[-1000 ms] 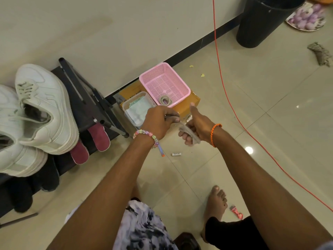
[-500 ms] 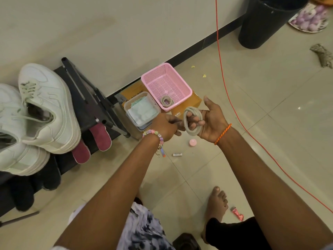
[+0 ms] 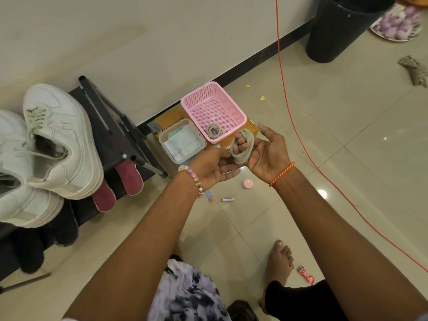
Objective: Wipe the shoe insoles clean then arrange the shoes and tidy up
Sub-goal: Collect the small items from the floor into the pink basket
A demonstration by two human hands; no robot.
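A grey shoelace is coiled round the fingers of my right hand, palm turned up. My left hand pinches the lace's lower end beside it. A second coiled lace lies in the pink basket. Two white sneakers sit on the black shoe rack at the left, without laces through most eyelets. Two maroon insoles stick out from under the rack's top shelf. A clear tub of wipes stands beside the basket.
A black bin stands by the wall at the back right. An orange cable runs across the tiles. A pink cap, a small white tube, a grey rag and my bare foot are on the floor.
My hands pulled apart from a tight grip. The lace went from a bunched strip to a loop wound round my right fingers, and my right palm turned up.
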